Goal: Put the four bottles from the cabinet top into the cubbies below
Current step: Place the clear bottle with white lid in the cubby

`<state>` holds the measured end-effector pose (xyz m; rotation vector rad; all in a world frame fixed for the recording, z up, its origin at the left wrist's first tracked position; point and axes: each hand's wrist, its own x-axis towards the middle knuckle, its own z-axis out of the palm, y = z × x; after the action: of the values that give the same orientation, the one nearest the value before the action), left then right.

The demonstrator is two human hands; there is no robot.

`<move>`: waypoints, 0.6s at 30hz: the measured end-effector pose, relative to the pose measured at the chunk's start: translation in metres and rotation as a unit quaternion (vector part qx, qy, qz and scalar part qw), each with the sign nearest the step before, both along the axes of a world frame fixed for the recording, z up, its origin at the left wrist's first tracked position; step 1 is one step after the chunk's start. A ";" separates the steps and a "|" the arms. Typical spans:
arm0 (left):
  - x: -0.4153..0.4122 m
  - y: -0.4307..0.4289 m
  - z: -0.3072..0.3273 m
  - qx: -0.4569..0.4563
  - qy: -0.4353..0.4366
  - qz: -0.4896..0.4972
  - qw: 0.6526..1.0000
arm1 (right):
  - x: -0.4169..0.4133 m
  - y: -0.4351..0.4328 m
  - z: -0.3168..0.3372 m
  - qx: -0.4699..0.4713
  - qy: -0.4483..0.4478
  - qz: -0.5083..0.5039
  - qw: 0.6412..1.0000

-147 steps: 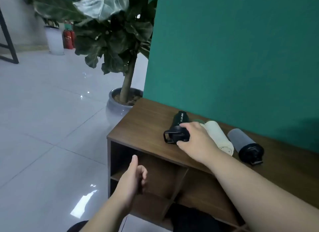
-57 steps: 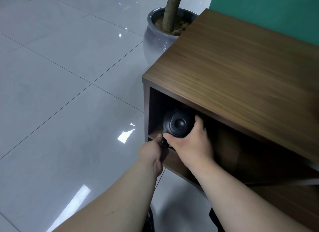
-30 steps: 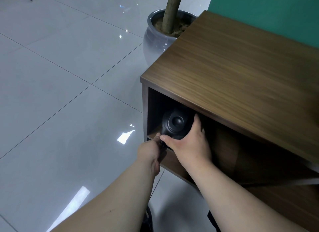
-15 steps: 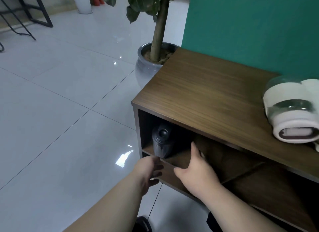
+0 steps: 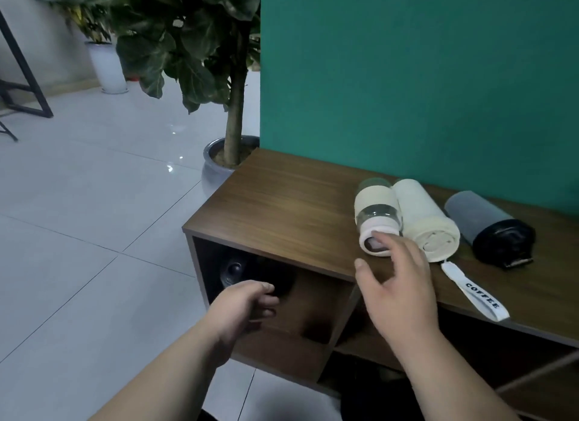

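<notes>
Three bottles lie side by side on the wooden cabinet top (image 5: pixel 282 207): a glass bottle with cream sleeve (image 5: pixel 377 215), a cream bottle (image 5: pixel 423 220) with a "COFFEE" strap (image 5: pixel 473 292), and a grey bottle with black cap (image 5: pixel 488 229). A black bottle (image 5: pixel 233 272) lies inside the top-left cubby, its end facing out. My right hand (image 5: pixel 396 292) is open, fingers spread, its fingertips just at the glass bottle's near end. My left hand (image 5: pixel 246 304) hangs in front of the left cubby, fingers loosely curled, holding nothing.
A potted plant in a grey pot (image 5: pixel 216 160) stands against the cabinet's left end. A green wall (image 5: pixel 407 76) rises behind the cabinet. More cubbies (image 5: pixel 391 342) open to the right and below. Glossy tiled floor (image 5: pixel 94 232) spreads to the left.
Both hands let go of the black bottle, which stays in the top-left cubby. My right hand rose to the cabinet top toward the glass bottle. The view tilted up.
</notes>
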<state>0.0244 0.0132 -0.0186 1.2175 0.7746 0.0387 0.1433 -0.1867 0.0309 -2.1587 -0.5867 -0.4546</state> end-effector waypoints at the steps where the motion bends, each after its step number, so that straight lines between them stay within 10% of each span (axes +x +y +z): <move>1: 0.002 -0.004 0.005 0.013 -0.007 0.005 1.000 | 0.010 0.000 0.002 -0.011 -0.001 -0.030 0.999; 12: 0.017 -0.005 -0.008 0.034 -0.027 -0.036 0.998 | 0.055 0.040 -0.023 -0.175 -0.072 -0.175 0.966; 18: 0.010 0.008 -0.019 0.042 -0.013 -0.036 0.998 | 0.063 0.043 -0.023 -0.106 -0.062 -0.165 0.979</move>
<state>0.0348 0.0207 -0.0371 1.3206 0.7116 0.0293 0.2059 -0.1435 0.0082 -2.4576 -0.3541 -0.7397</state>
